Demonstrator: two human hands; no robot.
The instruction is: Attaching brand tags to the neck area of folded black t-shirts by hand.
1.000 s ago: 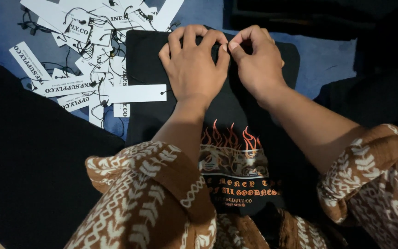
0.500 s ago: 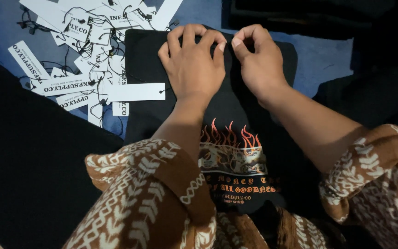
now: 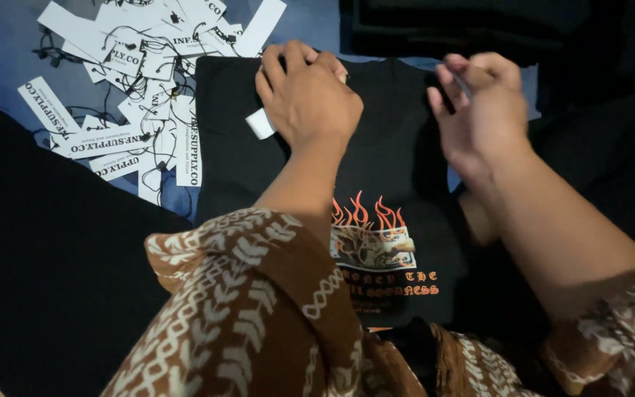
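A folded black T-shirt [image 3: 391, 162] with an orange flame print [image 3: 372, 235] lies in front of me. My left hand [image 3: 309, 99] rests curled on the shirt near its collar, closed over a small white hang tag [image 3: 260, 123] whose end sticks out at the thumb side. My right hand [image 3: 479, 110] is raised just above the shirt's right shoulder, its fingers loosely bent. A thin pale sliver shows near the fingertips, and I cannot tell whether it is something held. Both my sleeves are brown with a white leaf pattern.
A loose pile of white hang tags with black strings [image 3: 141, 95] lies on the blue surface [image 3: 9, 59] left of the shirt. Dark fabric [image 3: 53, 257] covers the near left. More dark folded clothes [image 3: 442, 26] sit at the far edge.
My right hand has come off the collar and moved right and up. The long white tag that lay left of the shirt is gone; a small tag end now shows under my left hand.
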